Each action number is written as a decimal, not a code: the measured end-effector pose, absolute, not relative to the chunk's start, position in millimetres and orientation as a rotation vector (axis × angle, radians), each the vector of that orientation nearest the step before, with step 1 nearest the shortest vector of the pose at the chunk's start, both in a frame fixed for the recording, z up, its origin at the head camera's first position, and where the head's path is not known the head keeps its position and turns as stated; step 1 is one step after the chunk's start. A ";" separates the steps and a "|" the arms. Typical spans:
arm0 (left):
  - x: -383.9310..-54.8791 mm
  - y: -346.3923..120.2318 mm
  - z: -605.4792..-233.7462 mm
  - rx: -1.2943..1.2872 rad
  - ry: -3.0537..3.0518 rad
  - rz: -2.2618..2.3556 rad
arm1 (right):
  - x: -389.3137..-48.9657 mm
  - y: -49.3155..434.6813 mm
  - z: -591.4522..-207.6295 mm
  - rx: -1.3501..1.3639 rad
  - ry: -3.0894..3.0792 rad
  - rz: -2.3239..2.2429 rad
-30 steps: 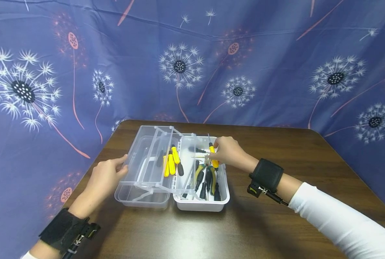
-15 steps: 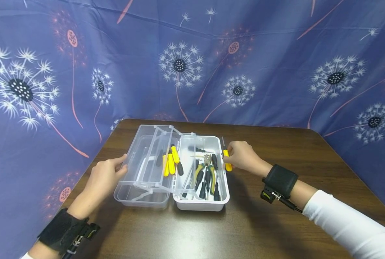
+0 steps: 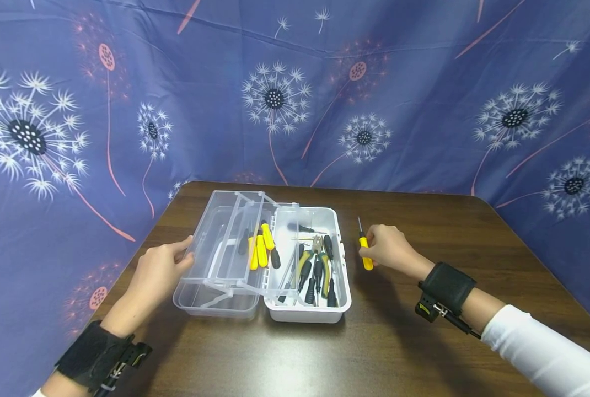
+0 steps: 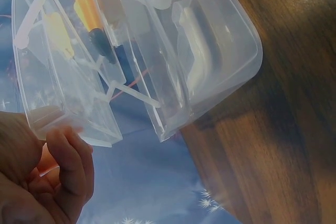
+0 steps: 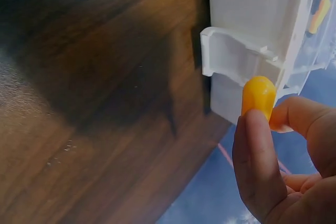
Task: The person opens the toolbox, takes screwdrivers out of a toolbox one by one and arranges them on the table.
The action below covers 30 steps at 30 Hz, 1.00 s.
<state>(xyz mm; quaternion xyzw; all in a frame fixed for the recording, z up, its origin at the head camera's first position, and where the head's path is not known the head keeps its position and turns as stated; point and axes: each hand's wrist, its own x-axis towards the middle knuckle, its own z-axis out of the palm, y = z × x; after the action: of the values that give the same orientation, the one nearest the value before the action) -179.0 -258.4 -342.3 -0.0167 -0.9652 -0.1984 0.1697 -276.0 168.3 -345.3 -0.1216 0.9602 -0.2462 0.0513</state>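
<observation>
My right hand (image 3: pixel 390 249) pinches a screwdriver (image 3: pixel 366 255) by its yellow handle, shaft pointing away from me, just right of the toolbox. In the right wrist view the handle's rounded end (image 5: pixel 258 95) shows between thumb and finger. With thumb and fingers, my left hand (image 3: pixel 157 274) grips the left edge of the clear fold-out tray (image 3: pixel 207 242), also seen in the left wrist view. Several yellow-handled screwdrivers (image 3: pixel 261 251) lie in that tray. Inside the white toolbox base (image 3: pixel 307 315) are pliers (image 3: pixel 326 275) with green-yellow handles and several black-handled screwdrivers (image 3: pixel 310 290).
The toolbox's clear lid (image 3: pixel 220 310) lies folded back on the left, under the tray. A white latch (image 5: pixel 231 53) sticks out from the base's side. Brown wooden table (image 3: pixel 439 237) extends right and in front; a blue patterned cloth (image 3: pixel 414 110) hangs behind.
My right hand has carried the yellow screwdriver out of the white base, over its right wall, and farther right above the table. My left hand stays at the tray's edge.
</observation>
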 end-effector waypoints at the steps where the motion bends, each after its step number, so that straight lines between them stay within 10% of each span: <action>1: -178.9 -258.4 -342.3 -0.045 -2.744 -0.567 | -276.1 169.8 -347.2 -0.365 2.924 -0.749; 30: -178.2 -256.9 -343.7 -0.024 -2.741 -0.561 | -271.6 185.9 -397.7 -0.275 2.876 -0.773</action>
<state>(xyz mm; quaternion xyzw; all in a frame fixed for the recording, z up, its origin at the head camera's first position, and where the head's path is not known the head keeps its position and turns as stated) -178.2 -256.9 -343.7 -0.0085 -0.9652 -0.1976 0.1709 -271.6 185.9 -397.7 -0.0917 0.9589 -0.2578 0.0754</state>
